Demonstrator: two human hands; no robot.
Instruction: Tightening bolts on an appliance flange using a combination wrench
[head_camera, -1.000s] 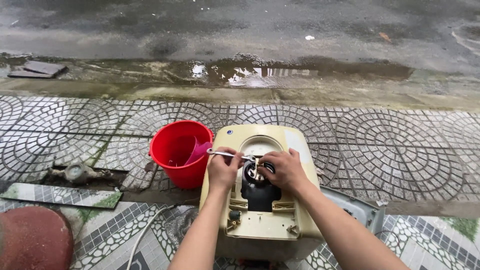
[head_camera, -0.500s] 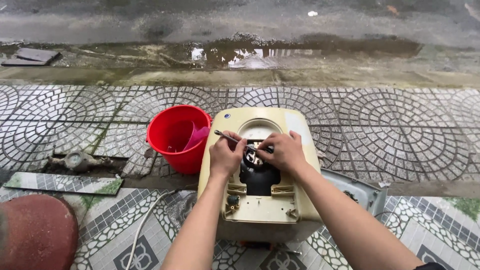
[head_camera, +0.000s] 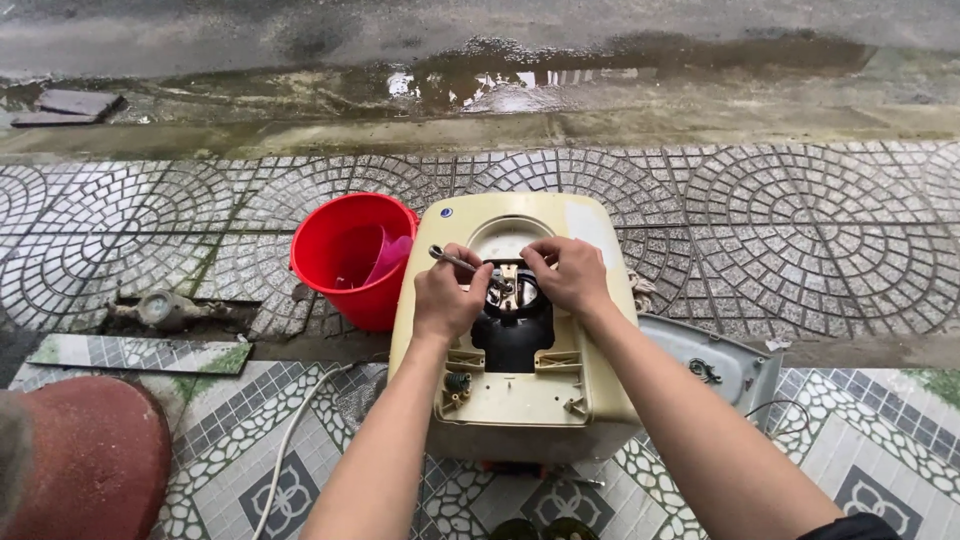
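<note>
Ground: patterned paving tiles (head_camera: 800, 230), wet; a puddled road (head_camera: 500, 60) beyond the kerb.
Far left: a reddish round object (head_camera: 80, 460) at the frame's lower corner.
Open room: bare tiles to the right and far left.
Bucket: red bucket (head_camera: 330, 255) just beside the cream appliance housing (head_camera: 600, 400), which lies flat at centre.
Left hand: left hand (head_camera: 448, 295) closed around a metal tool (head_camera: 455, 262) over the housing's dark opening.
Right hand: right hand (head_camera: 565, 272) pinching a part at the opening.
Right: grey cover (head_camera: 720, 365) touching the housing.
</note>
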